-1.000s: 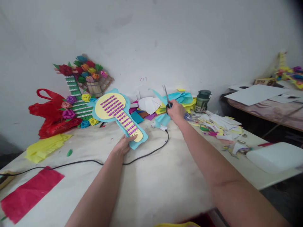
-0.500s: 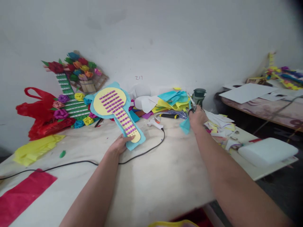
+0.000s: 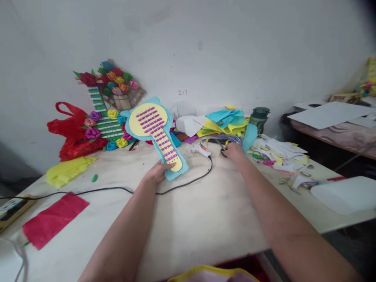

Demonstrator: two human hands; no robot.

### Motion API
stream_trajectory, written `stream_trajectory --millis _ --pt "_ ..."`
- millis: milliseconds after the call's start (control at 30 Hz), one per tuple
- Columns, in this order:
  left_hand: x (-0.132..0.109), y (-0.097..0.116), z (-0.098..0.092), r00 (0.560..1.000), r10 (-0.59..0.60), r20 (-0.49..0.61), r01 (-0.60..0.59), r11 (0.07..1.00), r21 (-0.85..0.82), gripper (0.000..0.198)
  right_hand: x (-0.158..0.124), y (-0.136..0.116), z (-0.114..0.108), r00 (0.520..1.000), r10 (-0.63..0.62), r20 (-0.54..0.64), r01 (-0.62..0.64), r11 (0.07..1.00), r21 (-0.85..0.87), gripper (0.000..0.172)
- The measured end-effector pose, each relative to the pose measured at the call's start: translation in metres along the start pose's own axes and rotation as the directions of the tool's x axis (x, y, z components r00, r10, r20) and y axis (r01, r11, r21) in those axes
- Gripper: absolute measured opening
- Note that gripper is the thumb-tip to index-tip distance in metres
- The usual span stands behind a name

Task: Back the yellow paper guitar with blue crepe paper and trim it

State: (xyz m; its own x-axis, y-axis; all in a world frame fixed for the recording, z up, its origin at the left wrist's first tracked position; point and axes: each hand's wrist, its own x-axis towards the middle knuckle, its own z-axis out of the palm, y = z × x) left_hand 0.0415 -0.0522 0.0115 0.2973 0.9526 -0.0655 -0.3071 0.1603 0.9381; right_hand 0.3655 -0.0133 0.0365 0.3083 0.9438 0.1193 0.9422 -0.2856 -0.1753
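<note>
My left hand (image 3: 157, 172) grips the narrow end of a guitar-shaped paper craft (image 3: 149, 120), thumb on its front and fingers behind. The craft is yellow with rows of purple strips, backed by a wider light blue border, and it is tilted above the table. Over the table's far side, my right hand (image 3: 234, 152) is closed on dark-handled scissors (image 3: 222, 149), whose blades point up and left. A light blue paper scrap (image 3: 250, 138) stands just beyond that hand, in front of the green bottle (image 3: 259, 117); whether the hand touches it, I cannot tell.
A white glue gun (image 3: 201, 150) with a black cord (image 3: 188, 183) lies between my hands. Paper scraps (image 3: 279, 152) cover the right side, and coloured sheets (image 3: 226, 119) are piled by the wall. Paper flowers (image 3: 113, 80) and a red bag (image 3: 73, 131) stand at the left.
My right hand has brought the scissors lower and left, toward the glue gun, and the blades now point more leftward. The blue scrap has shifted to the hand's right. The view has turned slightly left.
</note>
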Motion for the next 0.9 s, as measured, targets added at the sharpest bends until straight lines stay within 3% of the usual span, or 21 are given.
stream_trajectory --millis 200,333,433,467,533,633,700,767,900 --pt "0.001 0.0 -0.001 1.0 0.007 0.009 -0.007 1.0 -0.005 0.049 -0.004 -0.004 -0.006 0.995 -0.089 0.054 0.092 0.995 -0.041 0.024" --pt "0.0 0.0 -0.001 1.0 0.0 0.02 0.0 1.0 0.002 0.05 -0.014 -0.02 -0.012 0.984 -0.107 -0.14 0.107 0.994 -0.008 0.027" --pt "0.001 -0.001 -0.003 1.0 0.004 0.025 -0.004 1.0 0.001 0.048 -0.027 -0.043 -0.016 0.965 -0.166 -0.204 0.204 0.962 0.183 0.029" --pt "0.002 -0.002 -0.003 1.0 0.006 0.027 -0.006 1.0 -0.001 0.048 -0.032 -0.052 -0.017 0.956 -0.211 -0.206 0.263 0.925 0.275 0.033" --pt "0.003 -0.003 -0.004 1.0 0.007 0.03 -0.007 1.0 -0.003 0.048 -0.042 -0.073 -0.016 0.934 -0.343 -0.097 0.342 0.787 0.514 0.037" --pt "0.003 -0.004 -0.005 0.999 0.012 0.047 -0.012 1.0 0.005 0.048 -0.054 -0.104 -0.013 0.867 -0.478 0.144 0.176 0.562 0.808 0.041" --pt "0.003 -0.003 -0.005 0.997 0.024 0.075 -0.025 1.0 0.01 0.05 -0.059 -0.121 -0.01 0.778 -0.583 0.233 0.098 0.479 0.872 0.042" --pt "0.002 -0.003 -0.004 0.994 0.041 0.1 -0.042 0.999 0.012 0.053 -0.062 -0.135 -0.007 0.716 -0.636 0.287 0.05 0.457 0.888 0.041" --pt "0.001 -0.004 -0.003 0.992 0.054 0.118 -0.057 0.998 0.023 0.057 -0.065 -0.153 -0.001 0.707 -0.661 0.253 -0.035 0.324 0.946 0.035"
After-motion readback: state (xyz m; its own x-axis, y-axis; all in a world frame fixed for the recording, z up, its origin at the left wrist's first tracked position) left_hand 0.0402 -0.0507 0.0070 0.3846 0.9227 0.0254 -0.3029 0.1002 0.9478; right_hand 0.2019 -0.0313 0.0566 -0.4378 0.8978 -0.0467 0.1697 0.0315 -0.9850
